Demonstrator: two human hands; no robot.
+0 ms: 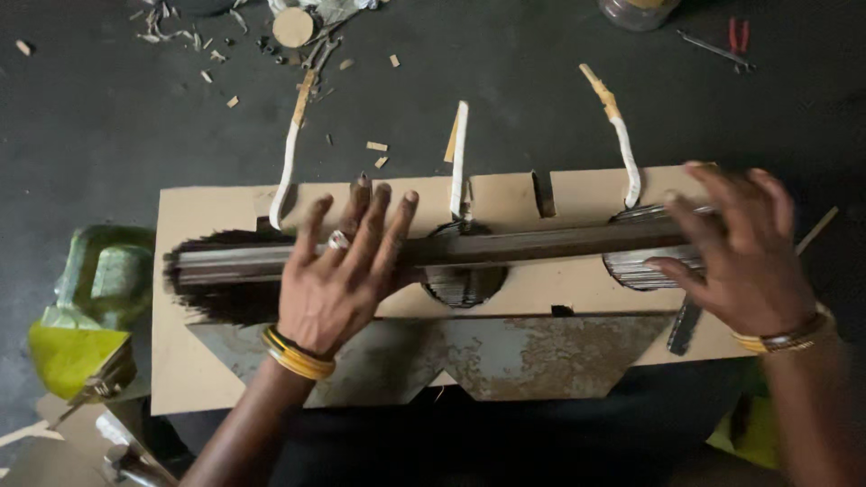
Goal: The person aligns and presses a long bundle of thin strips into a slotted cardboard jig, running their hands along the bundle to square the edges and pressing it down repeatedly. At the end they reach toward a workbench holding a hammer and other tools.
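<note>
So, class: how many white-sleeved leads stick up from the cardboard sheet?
3: left lead by the left hand, middle lead at centre, right lead near the right hand.

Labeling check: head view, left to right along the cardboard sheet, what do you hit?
Green-yellow bag → left white lead → left hand → middle white lead → slot in the cardboard edge → right white lead → right hand.
</note>
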